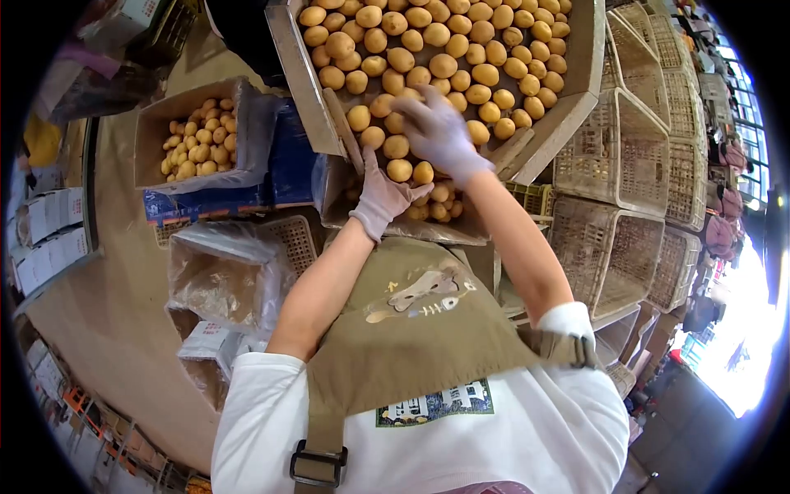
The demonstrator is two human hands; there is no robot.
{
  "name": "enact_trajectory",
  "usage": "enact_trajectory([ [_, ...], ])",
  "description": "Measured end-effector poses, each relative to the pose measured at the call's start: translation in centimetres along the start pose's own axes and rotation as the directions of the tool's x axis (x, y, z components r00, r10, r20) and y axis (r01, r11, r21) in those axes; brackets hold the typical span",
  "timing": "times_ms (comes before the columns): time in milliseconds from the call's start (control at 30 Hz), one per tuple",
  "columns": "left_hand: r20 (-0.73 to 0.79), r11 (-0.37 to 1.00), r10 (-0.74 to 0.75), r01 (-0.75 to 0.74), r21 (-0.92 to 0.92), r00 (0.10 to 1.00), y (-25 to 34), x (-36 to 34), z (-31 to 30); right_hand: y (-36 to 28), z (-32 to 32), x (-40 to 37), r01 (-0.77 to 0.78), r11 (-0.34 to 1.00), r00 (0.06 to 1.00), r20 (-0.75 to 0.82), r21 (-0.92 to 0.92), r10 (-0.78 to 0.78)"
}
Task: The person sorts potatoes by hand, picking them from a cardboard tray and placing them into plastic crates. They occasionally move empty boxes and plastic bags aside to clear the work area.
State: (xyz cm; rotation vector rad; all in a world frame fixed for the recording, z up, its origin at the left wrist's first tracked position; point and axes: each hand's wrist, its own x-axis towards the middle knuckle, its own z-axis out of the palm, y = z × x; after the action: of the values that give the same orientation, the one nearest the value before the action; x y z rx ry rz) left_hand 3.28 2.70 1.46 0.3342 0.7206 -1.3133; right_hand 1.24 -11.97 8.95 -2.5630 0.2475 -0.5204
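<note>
Many round yellow-brown fruits [443,65] lie spread in a wide tray with wooden sides [300,78]. My left hand [383,198], in a pale glove, is at the tray's near opening with its fingers apart, beside the fruits there. My right hand [439,136], also gloved, is over the fruits in the near part of the tray; its fingers are blurred by motion. Below the opening, partly hidden by my left hand, a lined box [336,202] holds more fruits [440,206].
At the left, a lined box [152,152] of fruits rests on a blue carton [206,204]. Nearer stands a plastic-lined box [218,284]. Stacked plastic crates [613,152] line the right side.
</note>
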Motion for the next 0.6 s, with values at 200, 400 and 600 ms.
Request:
enact_trajectory([
  [200,0.196,0.997,0.007,-0.023,0.078,0.981,0.0,1.6,-2.0,11.7,-15.8,-11.2,-0.563,0.737,0.771,-0.559,-0.375,0.305],
  [400,0.169,0.99,0.018,-0.041,0.138,0.985,-0.5,1.2,-1.0,2.2,-7.9,-10.5,-0.172,0.887,0.978,0.031,-0.429,0.205],
  [600,0.186,0.996,0.044,-0.058,0.072,0.982,-0.4,0.2,-0.8,1.3,-6.9,-11.0,-0.144,0.836,0.91,0.26,-0.529,0.322],
])
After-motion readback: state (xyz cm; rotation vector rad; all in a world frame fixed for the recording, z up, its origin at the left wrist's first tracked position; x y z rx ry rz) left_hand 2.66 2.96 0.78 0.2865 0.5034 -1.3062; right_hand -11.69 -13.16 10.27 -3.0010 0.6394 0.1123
